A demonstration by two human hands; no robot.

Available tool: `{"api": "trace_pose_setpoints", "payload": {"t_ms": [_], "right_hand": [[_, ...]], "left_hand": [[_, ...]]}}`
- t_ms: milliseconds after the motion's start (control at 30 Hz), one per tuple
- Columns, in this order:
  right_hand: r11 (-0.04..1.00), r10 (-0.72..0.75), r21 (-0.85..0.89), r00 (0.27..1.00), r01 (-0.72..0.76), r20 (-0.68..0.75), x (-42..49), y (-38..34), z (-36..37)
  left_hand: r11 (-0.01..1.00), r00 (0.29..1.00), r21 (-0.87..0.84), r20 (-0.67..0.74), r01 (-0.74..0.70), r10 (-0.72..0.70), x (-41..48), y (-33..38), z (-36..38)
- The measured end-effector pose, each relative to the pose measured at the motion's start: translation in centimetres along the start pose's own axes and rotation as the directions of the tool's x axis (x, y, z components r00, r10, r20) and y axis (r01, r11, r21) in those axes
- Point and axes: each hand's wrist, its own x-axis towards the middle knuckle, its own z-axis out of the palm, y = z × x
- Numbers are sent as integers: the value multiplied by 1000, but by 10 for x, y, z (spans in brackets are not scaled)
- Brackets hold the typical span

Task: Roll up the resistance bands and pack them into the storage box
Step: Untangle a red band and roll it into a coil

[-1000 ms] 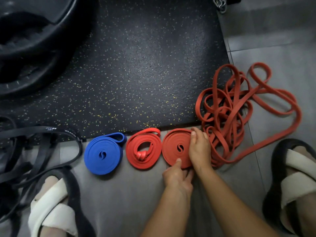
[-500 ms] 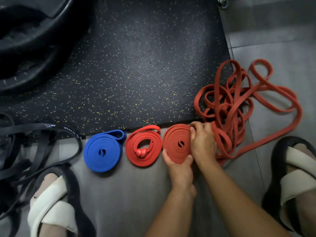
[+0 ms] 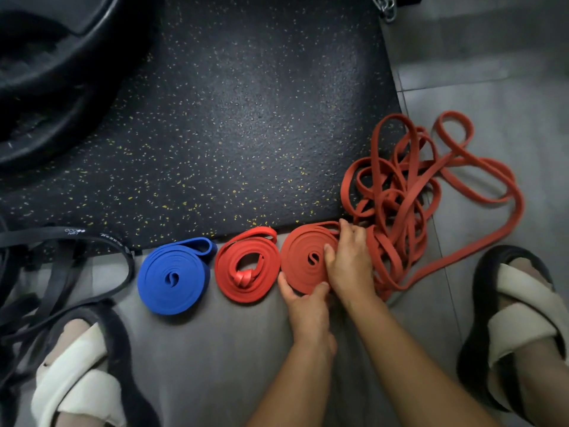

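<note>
Grey floor tiles (image 3: 215,349) meet a black speckled mat (image 3: 246,118), and along that edge three rolled bands lie in a row: a blue coil (image 3: 174,277), a looser red coil (image 3: 246,266) and, rightmost, an orange-red coil (image 3: 300,257). The left hand (image 3: 304,303) cups this last coil's near rim between thumb and fingers. The right hand (image 3: 351,263) grips its right side, thumb pressed on its face. Just beside it sprawls a tangle of unrolled red bands (image 3: 397,192); black bands (image 3: 61,272) lie far left.
</note>
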Motion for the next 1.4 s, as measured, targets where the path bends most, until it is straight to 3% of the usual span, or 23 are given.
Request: {"api": "trace_pose_setpoints", "payload": {"t_ms": [100, 167, 267, 400, 500, 633, 767, 867, 967, 1067, 1133, 1233, 1333, 1400], "right_hand": [[996, -71, -50, 995, 68, -64, -14, 3, -6], [1000, -24, 4, 984, 25, -178, -24, 9, -20], [962, 244, 178, 940, -205, -237, -29, 29, -53], [844, 532, -2, 838, -536, -119, -30, 78, -95], [842, 523, -98, 848, -530, -87, -43, 75, -133], [927, 300, -117, 893, -355, -335, -53, 27, -207], [987, 89, -62, 833, -146, -547, -82, -25, -302], [988, -84, 54, 789, 146, -609, -112, -59, -360], [908, -211, 158, 747, 389, -630, -152, -97, -398], [766, -308, 258, 688, 589, -657, -196, -133, -428], [737, -395, 278, 727, 616, -562, -219, -149, -438], [775, -457, 269, 801, 572, -387, -242, -169, -428], [767, -493, 311, 826, 561, -274, -250, -186, -405], [738, -509, 388, 833, 552, -217, -245, -190, -390]], "left_hand": [[1000, 1000, 16, 25, 3, -4, 1, 0, -2], [996, 1000, 88, 25, 9, -11, -1, 2, -5], [979, 998, 196, 26, 46, -52, -7, 7, -14], [955, 997, 288, 18, 68, -77, -27, 18, -24], [940, 990, 337, 100, 58, -97, -54, 33, -27], [865, 953, 483, 304, -138, -18, -99, 65, -13], [792, 836, 479, 544, -378, 70, -171, 118, -2], [753, 767, 430, 624, -498, 150, -222, 153, -11], [608, 653, 415, 719, -677, 237, -267, 177, -26], [435, 494, 350, 824, -830, 279, -314, 196, -43], [316, 373, 276, 875, -908, 308, -344, 206, -50], [143, 203, 161, 908, -977, 367, -381, 212, -51], [-17, 75, 87, 925, -996, 373, -397, 209, -47], [-60, 20, 46, 924, -997, 382, -394, 207, -46]]}}
